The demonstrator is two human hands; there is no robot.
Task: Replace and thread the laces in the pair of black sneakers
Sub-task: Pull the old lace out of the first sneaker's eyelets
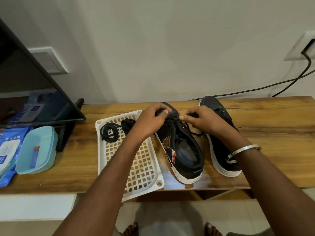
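Sneakers sit side by side on the wooden desk (265, 120), heels toward the person, toes toward the wall. The left sneaker (180, 150) lies just beside a white lattice tray (143, 171); the right sneaker (219, 150) stands just to its right, partly hidden by the right forearm.

Both hands work over the front of the left sneaker. Left hand (151, 120): fingers curled, thumb and fingers pinching a black lace (173, 120) near the upper eyelets. Right hand (202, 120): fingers curled likewise, pinching the other end of the same lace, a bunch of it showing above the knuckles. The lace runs between the two hands across the tongue area. A short loose stretch trails onto the desk between the two shoes.

A metal bangle (242, 150) sits on the right wrist.

In the far end of the tray: two coiled black laces (117, 129), lying loose, touching the tray floor.

Left part of the desk: a pale blue plastic box (37, 150) with a small orange-and-blue item inside, a blue wipes pack (8, 150) beside it, and the foot of a dark screen (34, 92). A black cable (272, 84) runs along the wall from a socket at upper right.
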